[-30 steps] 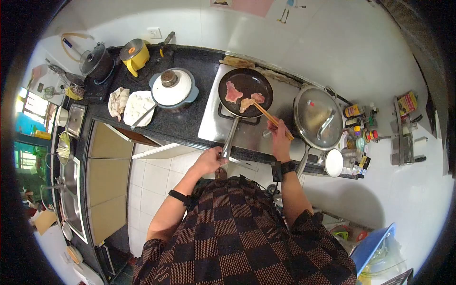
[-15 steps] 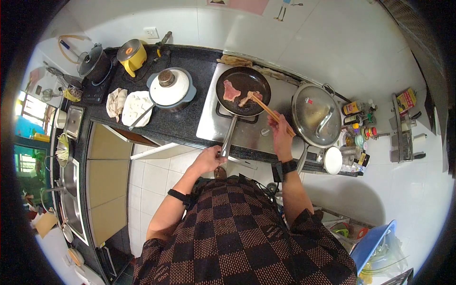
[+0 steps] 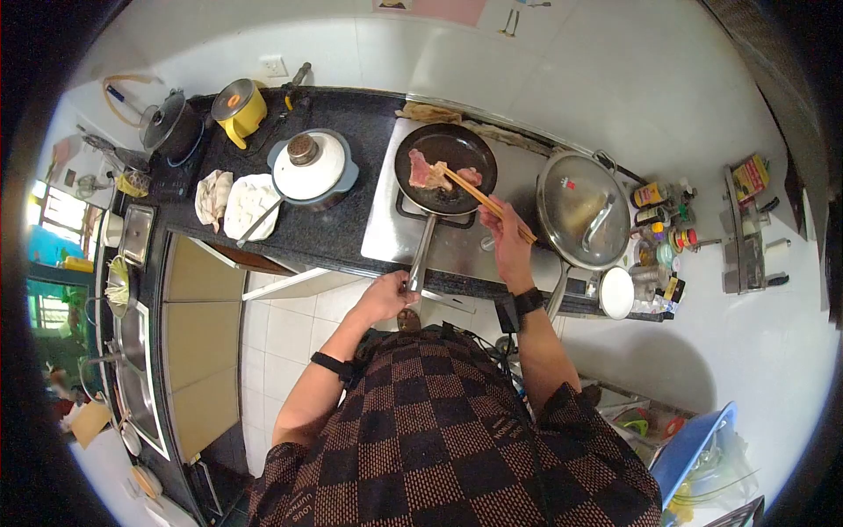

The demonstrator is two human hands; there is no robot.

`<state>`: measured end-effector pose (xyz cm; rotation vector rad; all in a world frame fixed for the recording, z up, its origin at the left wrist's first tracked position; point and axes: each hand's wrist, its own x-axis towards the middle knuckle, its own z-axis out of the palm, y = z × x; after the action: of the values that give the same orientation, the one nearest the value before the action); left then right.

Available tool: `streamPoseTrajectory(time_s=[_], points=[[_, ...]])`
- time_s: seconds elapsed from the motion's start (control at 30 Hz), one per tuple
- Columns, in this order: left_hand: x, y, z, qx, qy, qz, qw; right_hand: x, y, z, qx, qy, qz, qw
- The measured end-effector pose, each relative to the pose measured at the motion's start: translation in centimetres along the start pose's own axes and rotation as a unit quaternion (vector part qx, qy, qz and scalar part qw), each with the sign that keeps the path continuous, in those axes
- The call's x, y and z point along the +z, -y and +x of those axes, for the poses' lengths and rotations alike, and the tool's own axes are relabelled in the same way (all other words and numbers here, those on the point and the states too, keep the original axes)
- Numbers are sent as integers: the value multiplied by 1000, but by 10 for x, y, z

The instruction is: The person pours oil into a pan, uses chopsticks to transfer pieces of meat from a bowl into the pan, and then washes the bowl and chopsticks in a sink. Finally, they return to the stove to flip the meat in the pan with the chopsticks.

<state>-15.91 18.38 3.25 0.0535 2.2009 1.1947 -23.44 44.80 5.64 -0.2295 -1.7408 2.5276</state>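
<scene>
A dark frying pan [image 3: 448, 198] sits on the steel stove [image 3: 379, 230]. Its long metal handle [image 3: 423, 248] points toward me, and my left hand [image 3: 386, 296] is closed around the handle's end. Chopsticks [image 3: 479, 196] are gripped in my right hand [image 3: 509, 246], to the right of the pan. Their tips touch a large piece of meat [image 3: 421, 171] in the left half of the pan, pink on one part and paler near the tips. A smaller pink piece of meat [image 3: 471, 176] lies to its right.
Right of the frying pan stands a wider pan under a glass lid [image 3: 580, 211]. On the left counter are a blue pot with a white lid [image 3: 309, 167], a white dish [image 3: 253, 206] and a yellow pot [image 3: 240, 114]. Bottles [image 3: 652, 215] and jars crowd the right end.
The chopsticks have shifted left, from the right-hand piece of meat to the left one, which is now partly turned. My right hand moved slightly left; my left hand stayed on the handle.
</scene>
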Motion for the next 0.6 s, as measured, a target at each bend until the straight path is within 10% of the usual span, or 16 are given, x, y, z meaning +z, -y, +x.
streamPoseTrajectory(time_s=[0.6], points=[[7, 10, 6, 17, 2, -12, 1000, -42, -12, 12, 4, -33, -232, 972]])
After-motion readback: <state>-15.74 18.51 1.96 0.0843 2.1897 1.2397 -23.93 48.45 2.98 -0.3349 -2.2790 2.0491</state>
